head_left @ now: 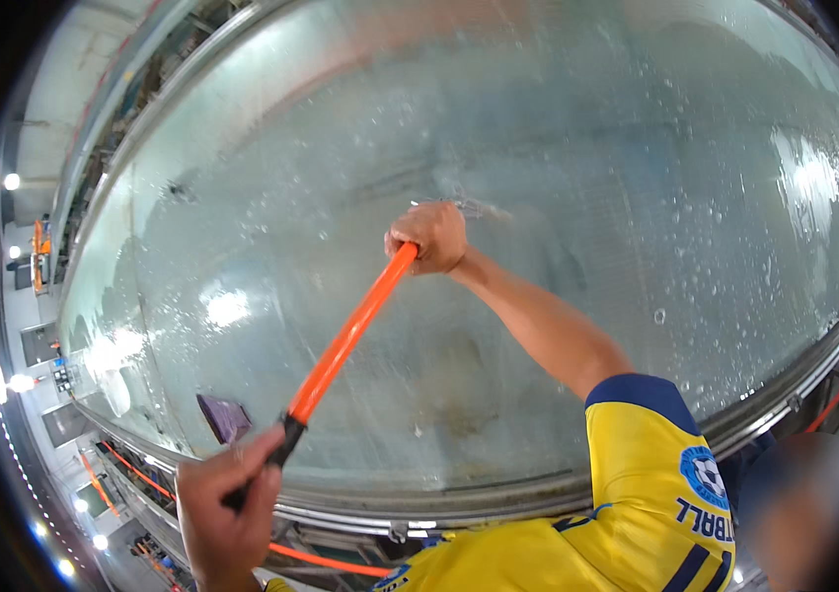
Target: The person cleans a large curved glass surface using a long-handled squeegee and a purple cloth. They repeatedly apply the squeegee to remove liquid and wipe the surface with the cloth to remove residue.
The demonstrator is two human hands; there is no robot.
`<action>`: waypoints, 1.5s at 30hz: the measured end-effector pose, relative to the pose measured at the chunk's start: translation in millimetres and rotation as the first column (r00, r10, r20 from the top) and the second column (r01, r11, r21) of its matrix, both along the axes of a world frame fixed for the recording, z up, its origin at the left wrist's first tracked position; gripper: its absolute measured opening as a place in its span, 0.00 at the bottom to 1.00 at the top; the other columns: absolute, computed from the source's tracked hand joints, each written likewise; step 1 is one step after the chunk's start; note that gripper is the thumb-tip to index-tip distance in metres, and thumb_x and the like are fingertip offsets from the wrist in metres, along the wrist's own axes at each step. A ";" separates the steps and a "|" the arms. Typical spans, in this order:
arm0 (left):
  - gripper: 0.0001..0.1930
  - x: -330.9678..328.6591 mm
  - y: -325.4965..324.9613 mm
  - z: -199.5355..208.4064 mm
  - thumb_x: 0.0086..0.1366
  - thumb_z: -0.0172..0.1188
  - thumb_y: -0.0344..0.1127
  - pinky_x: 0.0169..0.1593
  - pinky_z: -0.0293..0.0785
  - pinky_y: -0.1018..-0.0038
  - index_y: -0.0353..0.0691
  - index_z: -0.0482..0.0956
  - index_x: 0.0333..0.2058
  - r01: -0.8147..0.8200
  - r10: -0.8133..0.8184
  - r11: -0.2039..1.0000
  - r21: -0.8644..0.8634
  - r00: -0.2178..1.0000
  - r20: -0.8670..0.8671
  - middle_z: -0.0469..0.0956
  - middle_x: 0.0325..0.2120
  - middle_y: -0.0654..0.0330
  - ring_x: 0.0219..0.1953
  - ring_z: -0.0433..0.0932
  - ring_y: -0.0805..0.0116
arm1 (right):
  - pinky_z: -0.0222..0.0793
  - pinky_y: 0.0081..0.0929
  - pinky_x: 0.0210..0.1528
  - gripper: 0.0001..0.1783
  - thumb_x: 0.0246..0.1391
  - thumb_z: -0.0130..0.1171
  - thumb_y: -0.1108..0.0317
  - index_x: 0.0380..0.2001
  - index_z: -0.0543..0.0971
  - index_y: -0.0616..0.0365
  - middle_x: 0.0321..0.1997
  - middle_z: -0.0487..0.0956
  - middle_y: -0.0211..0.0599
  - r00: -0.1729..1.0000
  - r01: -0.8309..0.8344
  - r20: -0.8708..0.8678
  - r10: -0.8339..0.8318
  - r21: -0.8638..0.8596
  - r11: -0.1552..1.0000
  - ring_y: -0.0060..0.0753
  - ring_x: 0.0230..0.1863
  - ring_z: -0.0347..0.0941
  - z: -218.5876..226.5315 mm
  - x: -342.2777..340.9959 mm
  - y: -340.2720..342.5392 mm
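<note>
My left hand (232, 513), at the lower left, is closed round the black grip (286, 442) of an orange pole (352, 333). The pole slants up and to the right. Its upper part is in my right hand (431, 237), a fist over the middle of a large wet glass sheet (538, 296). Just beyond that fist a small, thin, shiny shape (469, 207) shows; whether it belongs to the pole I cannot tell. A dark purple block (224, 419) lies on the glass near its front left edge.
Metal rails (528, 501) run along the near edge of the glass. Water drops and glare cover much of the surface. An orange-red hose or cable (331, 562) passes below the near edge. A blurred person (809, 513) is at the lower right.
</note>
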State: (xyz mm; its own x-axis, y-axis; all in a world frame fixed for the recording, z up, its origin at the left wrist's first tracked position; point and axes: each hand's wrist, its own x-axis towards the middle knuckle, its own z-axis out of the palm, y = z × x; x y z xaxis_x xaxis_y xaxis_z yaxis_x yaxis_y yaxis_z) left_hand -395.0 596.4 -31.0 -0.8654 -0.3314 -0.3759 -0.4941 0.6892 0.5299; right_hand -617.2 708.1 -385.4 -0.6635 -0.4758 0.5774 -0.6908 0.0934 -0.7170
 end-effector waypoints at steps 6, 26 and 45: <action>0.16 -1.0 -17.3 -61.9 0.64 0.63 0.27 0.30 0.67 0.81 0.36 0.82 0.51 -0.083 0.091 0.989 0.120 0.994 -0.062 0.83 0.28 0.61 0.27 0.67 0.85 | 0.76 0.41 0.34 0.04 0.43 0.62 0.54 0.22 0.84 0.34 0.23 0.82 0.28 0.966 -0.059 -0.211 0.151 0.388 0.920 0.39 0.30 0.82 -19.9 -77.7 -29.6; 0.13 -65.7 -2.0 -24.8 0.64 0.61 0.25 0.28 0.68 0.78 0.30 0.83 0.47 0.104 -0.107 0.994 0.031 0.985 0.138 0.77 0.21 0.58 0.23 0.68 0.82 | 0.74 0.36 0.29 0.06 0.43 0.64 0.58 0.17 0.78 0.38 0.19 0.78 0.25 0.935 0.252 -0.291 -0.201 0.151 0.956 0.36 0.23 0.77 -26.9 -72.7 41.2; 0.14 65.7 14.4 22.7 0.65 0.62 0.27 0.29 0.65 0.81 0.32 0.83 0.49 0.052 -0.067 0.996 0.066 0.970 0.235 0.80 0.27 0.65 0.25 0.67 0.82 | 0.66 0.39 0.21 0.05 0.37 0.65 0.63 0.18 0.78 0.36 0.16 0.75 0.26 0.996 -0.050 0.077 0.032 0.236 0.970 0.37 0.18 0.72 2.0 117.4 75.5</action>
State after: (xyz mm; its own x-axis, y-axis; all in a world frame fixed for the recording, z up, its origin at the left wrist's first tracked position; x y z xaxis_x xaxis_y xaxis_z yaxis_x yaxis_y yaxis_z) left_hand -329.3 610.8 -8.3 -0.7668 -0.2533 -0.5899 -0.5695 0.6924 0.4430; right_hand -499.9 783.6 -383.4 -0.6763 -0.6213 0.3957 -0.6448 0.2397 -0.7258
